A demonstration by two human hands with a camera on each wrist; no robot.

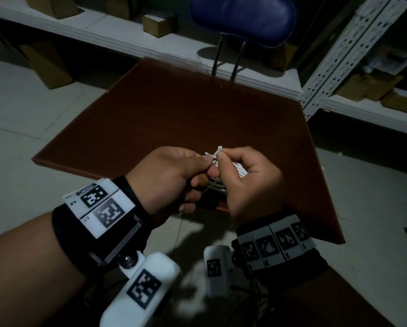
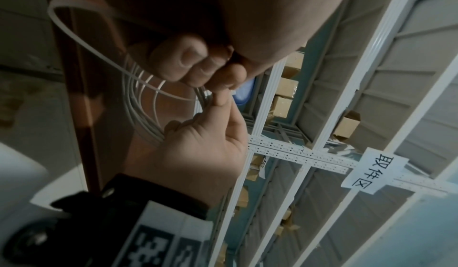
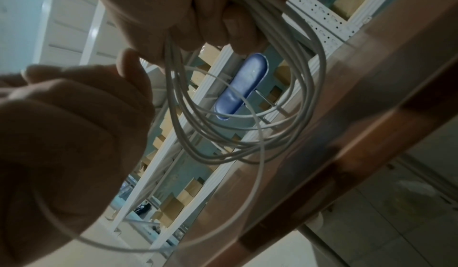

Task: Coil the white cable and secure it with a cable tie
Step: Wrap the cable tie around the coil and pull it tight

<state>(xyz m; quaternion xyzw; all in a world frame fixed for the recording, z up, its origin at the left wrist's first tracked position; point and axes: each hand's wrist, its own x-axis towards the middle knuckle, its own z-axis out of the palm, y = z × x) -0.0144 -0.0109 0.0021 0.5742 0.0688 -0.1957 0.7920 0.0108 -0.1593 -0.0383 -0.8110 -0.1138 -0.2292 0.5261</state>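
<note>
Dim storeroom, above the near edge of the brown desk (image 1: 174, 109): white cable (image 3: 247, 134) already coiled; left hand (image 1: 171, 175) and right hand (image 1: 247, 180) pinch the cable tie (image 1: 217, 152), looped but not yet tightened.

A dark brown bench (image 1: 174, 109) stands on a pale tiled floor (image 1: 16, 109). Behind its far edge is a chair with a blue backrest (image 1: 242, 17) on two thin metal rods. White metal shelves (image 1: 339, 50) with perforated posts hold brown cardboard boxes (image 1: 158, 24). On one shelf beam, in the left wrist view, hangs a white paper label (image 2: 374, 170) with black characters.
</note>
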